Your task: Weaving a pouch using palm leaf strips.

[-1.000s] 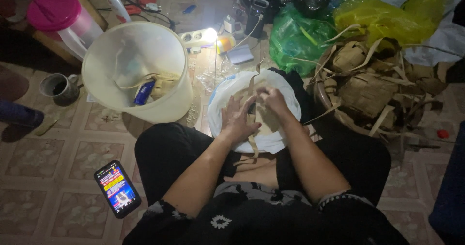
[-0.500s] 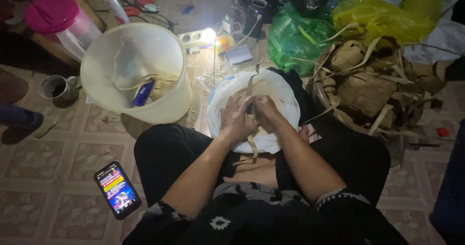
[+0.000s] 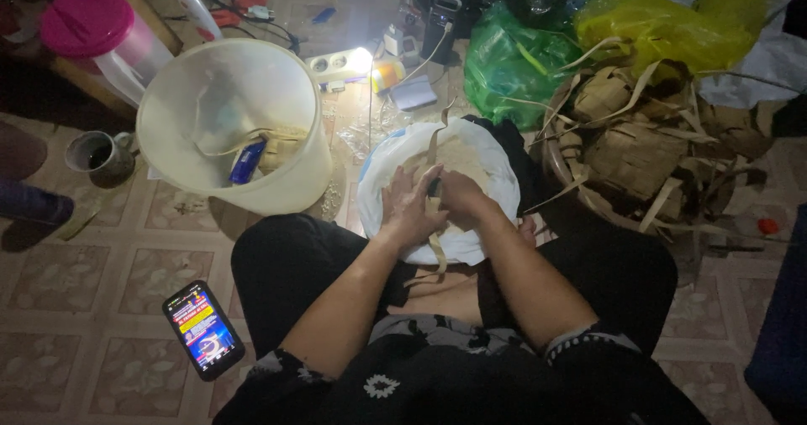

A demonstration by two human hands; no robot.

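Pale woven leaf strips (image 3: 437,244) trail from a small pouch pinched by curled fingers of left hand (image 3: 409,208) and right hand (image 3: 458,196), over the white rice bag (image 3: 496,160).

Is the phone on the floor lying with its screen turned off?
No, the phone lies face up on the tiled floor beside the person's knee, and its screen is lit with bright colours.

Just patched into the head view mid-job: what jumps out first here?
Both hands, left hand and right hand, meet at centre over a white bag of pale grain, working a pale leaf strip. A big cream bucket stands to the left, and a lit phone lies on the tiled floor at lower left.
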